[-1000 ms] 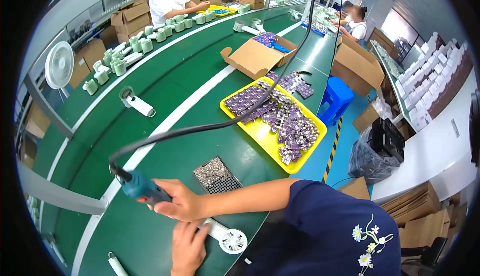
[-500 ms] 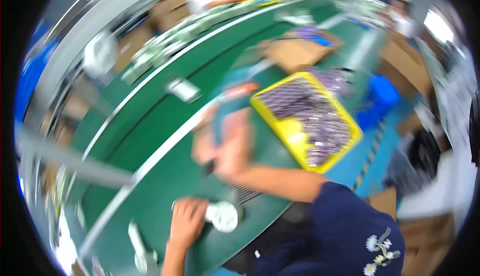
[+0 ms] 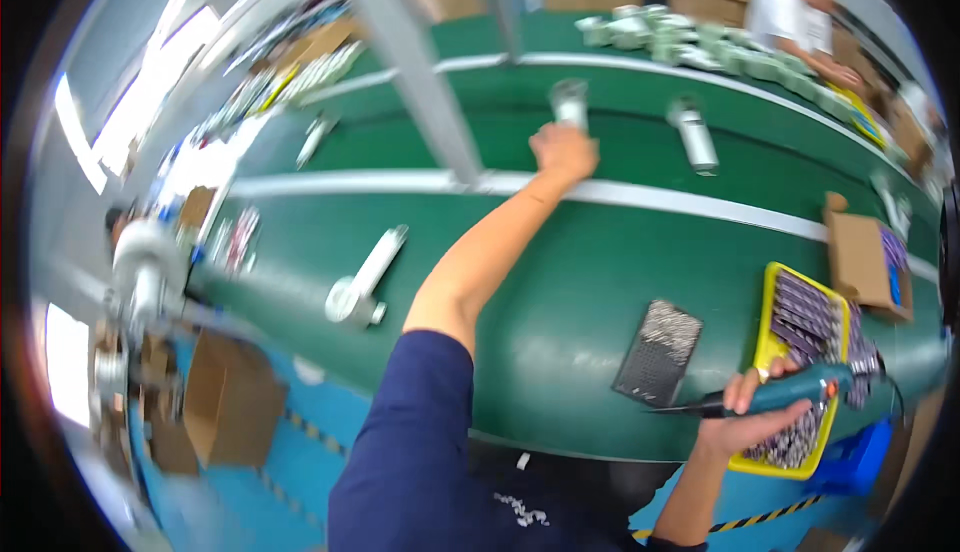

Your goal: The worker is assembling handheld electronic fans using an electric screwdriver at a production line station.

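Note:
My left hand reaches over the pale rail onto the far green belt. Its curled fingers are at the lower end of a white handheld device with a round head, slightly blurred, and appear closed around its handle. At the right, my right hand grips a teal electric screwdriver, its dark bit pointing left above the near green surface. Close to the bit lies a dark tray of small screws. A similar white device rests left of my left forearm.
A yellow bin of purplish parts sits under the screwdriver, with an open cardboard box behind it. Another white device lies on the far belt. A grey post rises from the rail. A person in white is across.
The view has swung left. My left hand has carried the white device from the near surface out over the far belt. My right hand has moved away to the right with the screwdriver.

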The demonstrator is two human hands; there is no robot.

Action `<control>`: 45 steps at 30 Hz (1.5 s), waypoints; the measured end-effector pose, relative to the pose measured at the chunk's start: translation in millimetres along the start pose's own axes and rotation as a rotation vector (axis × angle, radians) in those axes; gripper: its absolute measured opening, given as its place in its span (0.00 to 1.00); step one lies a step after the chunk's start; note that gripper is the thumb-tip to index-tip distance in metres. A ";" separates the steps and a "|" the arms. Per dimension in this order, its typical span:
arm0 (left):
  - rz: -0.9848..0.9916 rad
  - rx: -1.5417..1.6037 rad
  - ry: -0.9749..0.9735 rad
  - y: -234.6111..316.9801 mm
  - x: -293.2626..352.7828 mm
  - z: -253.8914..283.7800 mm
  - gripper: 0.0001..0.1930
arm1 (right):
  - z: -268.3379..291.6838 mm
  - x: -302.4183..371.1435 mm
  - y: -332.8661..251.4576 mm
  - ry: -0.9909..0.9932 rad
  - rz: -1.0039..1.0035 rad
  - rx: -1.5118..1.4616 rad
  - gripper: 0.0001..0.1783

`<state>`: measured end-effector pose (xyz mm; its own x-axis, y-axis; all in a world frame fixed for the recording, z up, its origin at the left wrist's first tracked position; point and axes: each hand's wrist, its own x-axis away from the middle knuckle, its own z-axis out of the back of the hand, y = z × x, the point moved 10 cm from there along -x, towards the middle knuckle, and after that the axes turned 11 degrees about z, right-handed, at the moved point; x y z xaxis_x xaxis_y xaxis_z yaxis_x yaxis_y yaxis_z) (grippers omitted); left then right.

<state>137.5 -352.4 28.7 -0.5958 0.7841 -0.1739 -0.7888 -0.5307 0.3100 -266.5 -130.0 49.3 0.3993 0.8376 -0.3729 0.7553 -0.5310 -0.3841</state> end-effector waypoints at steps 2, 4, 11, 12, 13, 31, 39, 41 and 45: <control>-0.353 0.226 0.266 0.0 75.9 39.1 0.21 | 9.2 3.5 -13.6 -0.017 -0.008 -0.019 0.24; -0.440 0.143 0.226 -53.6 134.3 63.7 0.23 | 28.0 9.8 -7.4 0.040 -0.046 -0.057 0.24; 0.278 -0.440 -0.214 -295.5 135.8 116.6 0.26 | 32.9 26.5 17.1 0.020 -0.277 -0.312 0.23; 0.222 -0.410 -0.246 -301.9 131.7 109.6 0.24 | 39.1 27.4 20.0 0.083 -0.279 -0.319 0.24; 0.036 -0.345 -0.224 -289.6 130.1 98.8 0.24 | 32.0 27.5 22.2 0.054 -0.290 -0.338 0.24; -0.944 -0.033 -0.454 1.1 318.6 67.9 0.22 | -53.4 22.1 31.6 -0.378 -0.015 0.218 0.48; -0.853 0.389 -0.377 6.0 314.4 93.9 0.19 | -46.3 23.5 38.0 -0.350 -0.068 0.267 0.46; -0.829 0.454 -0.381 4.5 314.6 94.4 0.17 | -54.7 21.9 31.8 -0.402 -0.037 0.165 0.45; -0.809 0.645 -0.445 12.9 323.9 98.5 0.14 | -80.7 15.0 16.6 -0.466 -0.070 0.013 0.45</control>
<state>-50.9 -73.6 68.4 0.2640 0.9357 -0.2341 -0.6168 0.3504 0.7048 -206.0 -115.9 105.5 0.0692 0.7264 -0.6838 0.7645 -0.4790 -0.4315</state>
